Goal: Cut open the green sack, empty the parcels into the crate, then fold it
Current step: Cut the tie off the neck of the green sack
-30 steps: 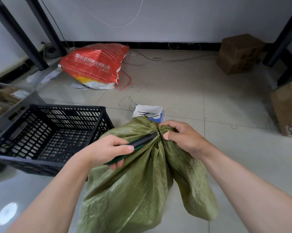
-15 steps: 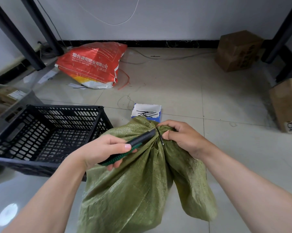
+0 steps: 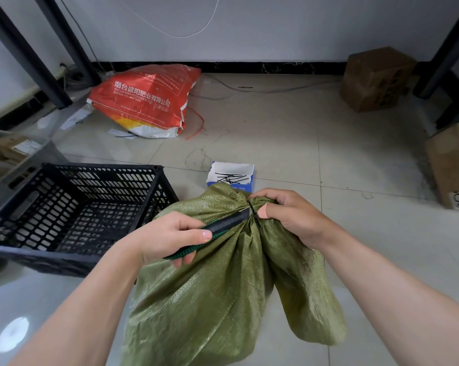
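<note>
A green woven sack [image 3: 204, 299] stands on the tiled floor in front of me, its neck gathered and bound by a black tie [image 3: 254, 210]. My right hand [image 3: 289, 216] grips the bunched neck just right of the tie. My left hand [image 3: 170, 236] holds a dark utility knife with a green grip [image 3: 223, 226], its tip pointing at the tie. A black slotted plastic crate [image 3: 72, 212] sits to the left of the sack with nothing visible in it. The sack's contents are hidden.
A small blue-and-white box of black ties [image 3: 231, 175] lies just behind the sack. A red printed sack [image 3: 146, 101] lies near the wall. Cardboard boxes [image 3: 376, 77] [image 3: 453, 162] stand at right, black rack legs [image 3: 25, 51] at left and right.
The knife tip has edged closer to the black tie at the sack's neck. Both hands keep their holds; the view shifted slightly.
</note>
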{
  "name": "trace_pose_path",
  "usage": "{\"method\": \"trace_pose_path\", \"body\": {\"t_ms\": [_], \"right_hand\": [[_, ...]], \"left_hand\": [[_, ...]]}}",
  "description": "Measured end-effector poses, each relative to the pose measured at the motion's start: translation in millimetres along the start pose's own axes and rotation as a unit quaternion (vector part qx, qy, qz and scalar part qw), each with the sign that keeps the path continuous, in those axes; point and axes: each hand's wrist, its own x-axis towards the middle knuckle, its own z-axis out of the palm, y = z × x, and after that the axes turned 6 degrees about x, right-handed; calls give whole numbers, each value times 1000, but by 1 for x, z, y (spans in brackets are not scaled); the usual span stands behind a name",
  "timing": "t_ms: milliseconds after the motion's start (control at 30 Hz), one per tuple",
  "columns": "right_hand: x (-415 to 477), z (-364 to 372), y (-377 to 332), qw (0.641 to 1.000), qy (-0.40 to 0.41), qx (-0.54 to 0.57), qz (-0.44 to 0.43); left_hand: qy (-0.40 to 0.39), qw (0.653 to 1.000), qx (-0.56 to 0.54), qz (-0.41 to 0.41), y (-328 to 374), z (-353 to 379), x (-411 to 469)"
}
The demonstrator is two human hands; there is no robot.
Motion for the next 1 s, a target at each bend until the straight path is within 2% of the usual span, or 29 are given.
{"method": "trace_pose_path", "body": {"t_ms": [367,567,1000], "right_hand": [[0,1,1,1000,-3,14,-2],[-2,-2,-2,1000,-15,12,-4],[1,7,1,999,32,13,-13]], "left_hand": [[-14,999,31,-4,0,0,1],[4,1000,26,3,2,3,0],[40,997,50,39,4,0,-2]]}}
